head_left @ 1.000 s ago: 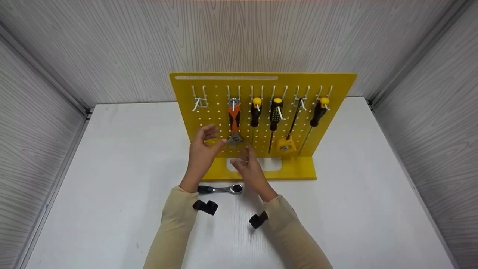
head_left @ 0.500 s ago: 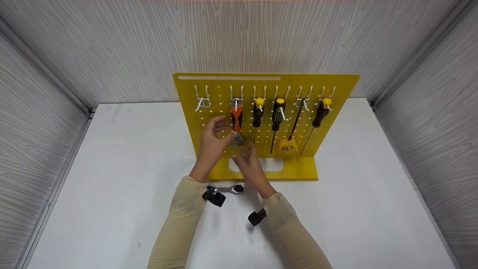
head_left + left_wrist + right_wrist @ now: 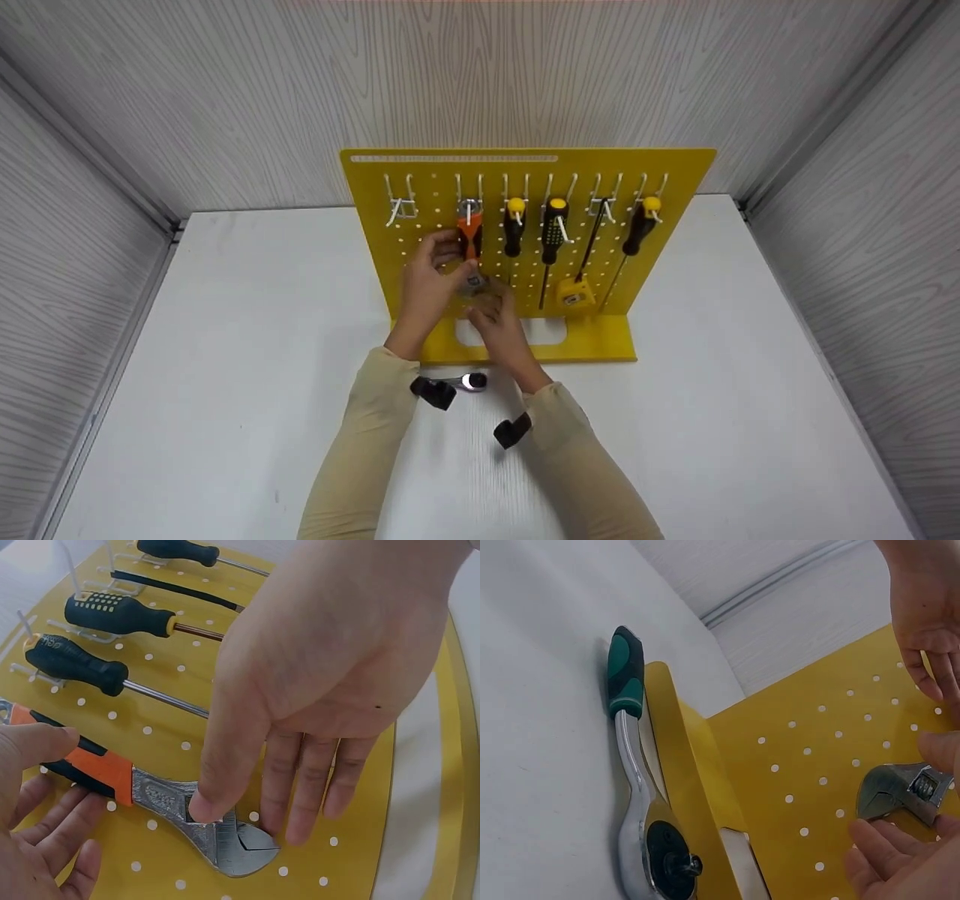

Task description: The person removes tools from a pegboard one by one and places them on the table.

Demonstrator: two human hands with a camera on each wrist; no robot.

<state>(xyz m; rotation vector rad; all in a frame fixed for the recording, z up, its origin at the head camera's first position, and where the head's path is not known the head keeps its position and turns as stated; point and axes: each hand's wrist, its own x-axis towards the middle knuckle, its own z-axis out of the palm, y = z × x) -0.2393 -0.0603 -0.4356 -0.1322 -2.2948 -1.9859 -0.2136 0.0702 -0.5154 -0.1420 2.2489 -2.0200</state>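
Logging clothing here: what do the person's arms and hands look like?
The left sleeve and right sleeve are long and plain beige. A small black device sits at the left wrist, a similar device at the right. The left hand and right hand wear no visible gloves or rings.

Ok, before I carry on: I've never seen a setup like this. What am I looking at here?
No machine here, just a person's bare left hand and right hand. The wide picture looks down from the head; the other two come from each wrist. A yellow pegboard stands on a white table, with three screwdrivers and a tape measure hanging on it. A ratchet lies on the table before it. Both hands are at the orange-handled adjustable wrench, which hangs on the board: left at the handle, right at the lower metal end. Whether either hand grips it firmly, I can't tell.
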